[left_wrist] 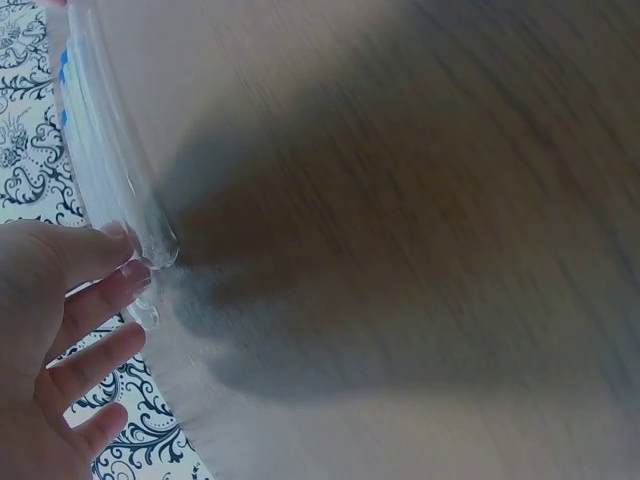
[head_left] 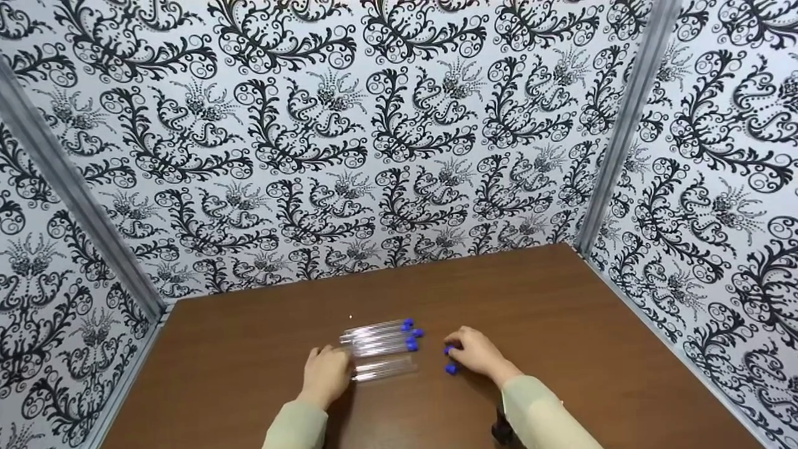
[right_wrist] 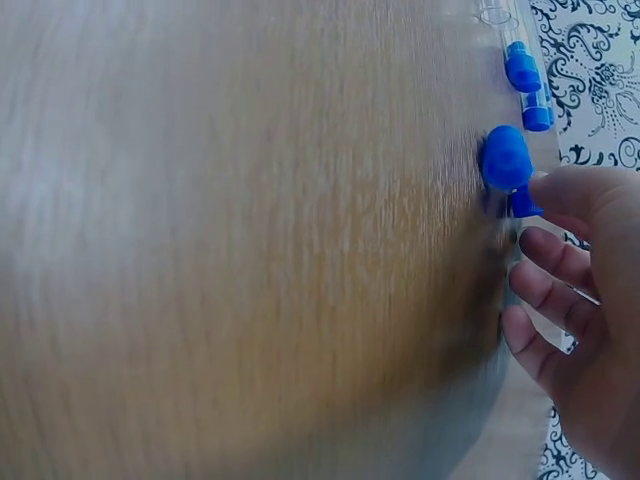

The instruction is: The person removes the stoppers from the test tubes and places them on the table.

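Observation:
Several clear test tubes (head_left: 374, 340) lie side by side on the table, their blue caps toward the right. Just in front of them are clear tubes without caps (head_left: 383, 369). My left hand (head_left: 327, 372) is at the rounded left ends, thumb and index finger pinching the end of a test tube (left_wrist: 140, 215) in the left wrist view. To the right, my right hand (head_left: 479, 352) pinches a loose blue cap (right_wrist: 525, 203) between thumb and index finger. Another loose blue cap (head_left: 451, 369) lies on the table, nearer to me.
The brown wooden table (head_left: 280, 312) meets patterned wall panels (head_left: 312, 156) at the back and sides. A small black object (head_left: 500, 430) shows beside the right sleeve (head_left: 542, 408), at the bottom of the head view.

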A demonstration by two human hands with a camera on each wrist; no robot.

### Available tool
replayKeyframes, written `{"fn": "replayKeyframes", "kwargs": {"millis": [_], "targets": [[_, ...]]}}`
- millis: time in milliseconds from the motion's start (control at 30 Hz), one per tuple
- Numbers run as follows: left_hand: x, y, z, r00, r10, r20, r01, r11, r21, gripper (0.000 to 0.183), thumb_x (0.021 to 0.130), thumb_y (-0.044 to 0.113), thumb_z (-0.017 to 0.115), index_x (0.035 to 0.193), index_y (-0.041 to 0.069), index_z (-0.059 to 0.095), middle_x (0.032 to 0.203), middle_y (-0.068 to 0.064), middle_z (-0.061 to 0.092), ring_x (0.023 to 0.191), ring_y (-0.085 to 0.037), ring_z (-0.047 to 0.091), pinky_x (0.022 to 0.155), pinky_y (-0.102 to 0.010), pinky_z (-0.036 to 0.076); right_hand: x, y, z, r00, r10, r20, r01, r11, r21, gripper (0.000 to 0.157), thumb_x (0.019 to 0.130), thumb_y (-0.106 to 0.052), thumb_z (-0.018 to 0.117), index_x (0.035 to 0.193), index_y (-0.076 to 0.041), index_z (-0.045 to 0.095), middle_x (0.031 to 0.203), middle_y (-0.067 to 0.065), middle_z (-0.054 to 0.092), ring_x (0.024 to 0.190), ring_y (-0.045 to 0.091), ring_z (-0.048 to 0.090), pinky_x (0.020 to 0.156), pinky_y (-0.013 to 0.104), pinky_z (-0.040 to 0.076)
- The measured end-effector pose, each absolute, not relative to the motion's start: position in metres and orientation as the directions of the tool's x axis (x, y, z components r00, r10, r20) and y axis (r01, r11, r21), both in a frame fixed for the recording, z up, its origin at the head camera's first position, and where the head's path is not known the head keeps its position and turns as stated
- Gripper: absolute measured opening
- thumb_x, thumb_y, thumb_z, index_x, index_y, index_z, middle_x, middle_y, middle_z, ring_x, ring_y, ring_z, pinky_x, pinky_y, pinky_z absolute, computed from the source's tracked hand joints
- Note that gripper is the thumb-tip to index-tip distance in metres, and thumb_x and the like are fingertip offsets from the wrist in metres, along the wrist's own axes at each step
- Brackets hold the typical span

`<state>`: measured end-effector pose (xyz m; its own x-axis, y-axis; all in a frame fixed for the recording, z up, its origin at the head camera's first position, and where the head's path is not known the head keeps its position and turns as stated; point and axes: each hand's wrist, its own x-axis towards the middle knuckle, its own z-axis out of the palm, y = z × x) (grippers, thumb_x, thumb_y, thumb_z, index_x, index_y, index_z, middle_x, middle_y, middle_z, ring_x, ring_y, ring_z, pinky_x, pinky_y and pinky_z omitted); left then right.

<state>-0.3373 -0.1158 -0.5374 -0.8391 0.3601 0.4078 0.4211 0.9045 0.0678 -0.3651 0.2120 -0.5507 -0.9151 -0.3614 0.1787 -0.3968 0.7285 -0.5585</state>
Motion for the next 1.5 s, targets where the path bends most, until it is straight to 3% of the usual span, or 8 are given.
{"fn": "replayKeyframes", "kwargs": {"millis": [133, 267, 500, 833, 1000, 1133, 1333, 1500], "targets": [[-0.337, -0.116, -0.539, -0.835, 0.361, 0.415, 0.423, 0.904, 0.065, 0.012, 0.076, 0.013, 0.073, 0.069, 0.017, 0.064, 0.072, 0.0, 0.067, 0.076, -0.026, 0.06, 0.079, -0.052, 0.043, -0.362, 0.215, -0.555, -0.927, -0.33, 0.181, -0.366, 0.677, -0.638, 0.036, 0.094, -0.022, 0.063, 0.118, 0.005, 0.063, 0.101, 0.008, 0.059, 0.091, 0.026, 0.057, 0.08, 0.045, 0.048], [-0.336, -0.116, -0.54, -0.832, 0.36, 0.422, 0.418, 0.907, 0.05, 0.011, 0.076, 0.012, 0.073, 0.069, 0.017, 0.066, 0.071, 0.001, 0.067, 0.073, -0.025, 0.06, 0.074, -0.049, 0.044, -0.359, 0.217, -0.56, -0.929, -0.328, 0.17, -0.351, 0.64, -0.683, 0.066, 0.086, -0.039, 0.072, 0.13, 0.007, 0.053, 0.101, 0.007, 0.055, 0.09, 0.021, 0.051, 0.079, 0.042, 0.046], [-0.337, -0.115, -0.539, -0.823, 0.368, 0.433, 0.435, 0.899, 0.061, 0.008, 0.077, 0.014, 0.071, 0.071, 0.017, 0.068, 0.073, 0.001, 0.067, 0.071, -0.024, 0.06, 0.071, -0.046, 0.043, -0.357, 0.215, -0.561, -0.933, -0.319, 0.168, -0.344, 0.653, -0.675, 0.092, 0.073, -0.042, 0.083, 0.139, 0.007, 0.042, 0.104, 0.009, 0.053, 0.093, 0.022, 0.049, 0.082, 0.045, 0.044], [-0.336, -0.115, -0.541, -0.824, 0.368, 0.431, 0.446, 0.89, 0.093, 0.005, 0.077, 0.015, 0.073, 0.079, 0.015, 0.068, 0.081, 0.001, 0.07, 0.077, -0.024, 0.063, 0.075, -0.048, 0.044, -0.35, 0.211, -0.563, -0.968, -0.229, 0.099, -0.235, 0.7, -0.674, 0.098, 0.067, -0.045, 0.085, 0.143, 0.0, 0.042, 0.128, 0.022, 0.051, 0.124, 0.047, 0.042, 0.099, 0.068, 0.028], [-0.335, -0.112, -0.542, -0.822, 0.372, 0.431, 0.44, 0.895, 0.069, 0.011, 0.076, 0.016, 0.074, 0.072, 0.015, 0.063, 0.075, 0.0, 0.068, 0.073, -0.024, 0.061, 0.074, -0.047, 0.043, -0.348, 0.216, -0.565, -0.946, -0.279, 0.164, -0.317, 0.699, -0.641, 0.091, 0.067, -0.036, 0.085, 0.139, 0.003, 0.045, 0.106, 0.012, 0.055, 0.096, 0.03, 0.055, 0.083, 0.05, 0.044], [-0.335, -0.107, -0.542, -0.823, 0.377, 0.425, 0.44, 0.896, 0.055, 0.015, 0.076, 0.016, 0.074, 0.066, 0.017, 0.062, 0.071, 0.001, 0.067, 0.072, -0.023, 0.06, 0.073, -0.047, 0.042, -0.347, 0.221, -0.566, -0.926, -0.319, 0.203, -0.372, 0.675, -0.637, 0.087, 0.066, -0.029, 0.085, 0.135, 0.007, 0.047, 0.091, 0.005, 0.052, 0.081, 0.018, 0.048, 0.069, 0.036, 0.042], [-0.335, -0.103, -0.54, -0.819, 0.381, 0.429, 0.438, 0.898, 0.04, 0.016, 0.075, 0.014, 0.075, 0.064, 0.018, 0.063, 0.07, 0.001, 0.065, 0.071, -0.023, 0.06, 0.073, -0.047, 0.042, -0.348, 0.222, -0.568, -0.909, -0.348, 0.231, -0.411, 0.648, -0.642, 0.083, 0.067, -0.025, 0.084, 0.134, 0.008, 0.048, 0.086, 0.003, 0.049, 0.076, 0.014, 0.043, 0.065, 0.029, 0.038], [-0.335, -0.101, -0.539, -0.808, 0.391, 0.44, 0.453, 0.89, 0.041, 0.015, 0.075, 0.014, 0.075, 0.064, 0.019, 0.066, 0.069, 0.003, 0.065, 0.071, -0.022, 0.06, 0.073, -0.047, 0.042, -0.347, 0.22, -0.567, -0.916, -0.351, 0.197, -0.389, 0.645, -0.658, 0.083, 0.069, -0.025, 0.083, 0.135, 0.007, 0.047, 0.086, 0.003, 0.048, 0.092, 0.028, 0.053, 0.077, 0.04, 0.046]]}}
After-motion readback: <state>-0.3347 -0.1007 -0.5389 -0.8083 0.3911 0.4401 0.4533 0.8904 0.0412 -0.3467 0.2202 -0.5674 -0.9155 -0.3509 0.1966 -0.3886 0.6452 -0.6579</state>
